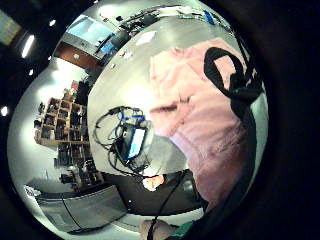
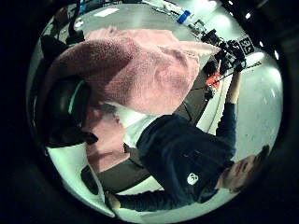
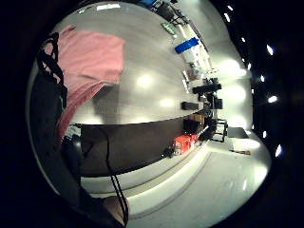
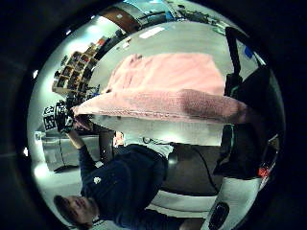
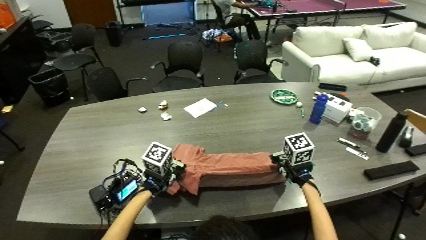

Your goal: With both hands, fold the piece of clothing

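Note:
A pink garment (image 5: 226, 170) lies in a long strip near the grey table's (image 5: 86, 145) front edge, stretched between my hands. My left hand (image 5: 158, 179) grips its left end and my right hand (image 5: 297, 173) grips its right end. In the right thumb side palm view the near edge of the garment (image 4: 163, 105) is raised off the table and pulled straight across to the other hand (image 4: 64, 120). In the left thumb side palm view the cloth (image 2: 140, 70) drapes over my curled glove fingers (image 2: 65, 112). The rest of the garment (image 1: 200, 115) (image 3: 85, 57) lies flat on the tabletop.
A small device with a screen and cables (image 5: 116, 192) sits just left of my left hand. At the right are a blue bottle (image 5: 319, 108), a white box (image 5: 338, 107), a black bottle (image 5: 391, 132) and a black case (image 5: 391, 170). Farther back lie a green plate (image 5: 285, 96) and a paper (image 5: 200, 107).

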The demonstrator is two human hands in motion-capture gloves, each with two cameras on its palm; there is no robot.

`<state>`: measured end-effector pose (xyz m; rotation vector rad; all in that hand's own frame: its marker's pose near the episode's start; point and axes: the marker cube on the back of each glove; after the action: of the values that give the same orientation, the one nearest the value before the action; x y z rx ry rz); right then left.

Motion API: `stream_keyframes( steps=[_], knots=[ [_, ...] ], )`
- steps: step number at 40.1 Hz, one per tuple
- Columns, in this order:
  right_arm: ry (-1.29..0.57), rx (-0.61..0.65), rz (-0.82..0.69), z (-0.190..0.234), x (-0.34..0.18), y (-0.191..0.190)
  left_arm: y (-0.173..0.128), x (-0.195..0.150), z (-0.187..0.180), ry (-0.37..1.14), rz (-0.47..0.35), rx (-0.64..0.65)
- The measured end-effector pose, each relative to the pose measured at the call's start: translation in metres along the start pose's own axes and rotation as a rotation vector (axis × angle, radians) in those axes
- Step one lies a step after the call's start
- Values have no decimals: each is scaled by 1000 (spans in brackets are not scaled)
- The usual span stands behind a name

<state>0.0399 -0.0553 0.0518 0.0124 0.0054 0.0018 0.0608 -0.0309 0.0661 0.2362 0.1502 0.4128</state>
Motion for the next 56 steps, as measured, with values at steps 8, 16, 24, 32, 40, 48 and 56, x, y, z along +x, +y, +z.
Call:
stream_keyframes(
  steps=[8,16,24,32,40,48,56],
  knots=[
    [49,1,139,-7,11,-83,-87,-25,16,-48,-141,-188],
    [51,52,285,45,-4,-167,-138,-52,69,-5,-490,-367],
    [135,135,327,65,-5,-177,-143,-61,70,162,-620,-203],
    [63,-75,328,70,-2,-146,-111,-38,61,83,-501,-233],
    [-100,-406,513,139,4,-120,-51,-7,118,105,-427,-386],
    [-66,-441,634,188,-2,-114,-37,-16,191,109,-487,-438],
    [-78,-261,625,183,-20,-126,-34,-21,201,119,-530,-500]
  ],
)
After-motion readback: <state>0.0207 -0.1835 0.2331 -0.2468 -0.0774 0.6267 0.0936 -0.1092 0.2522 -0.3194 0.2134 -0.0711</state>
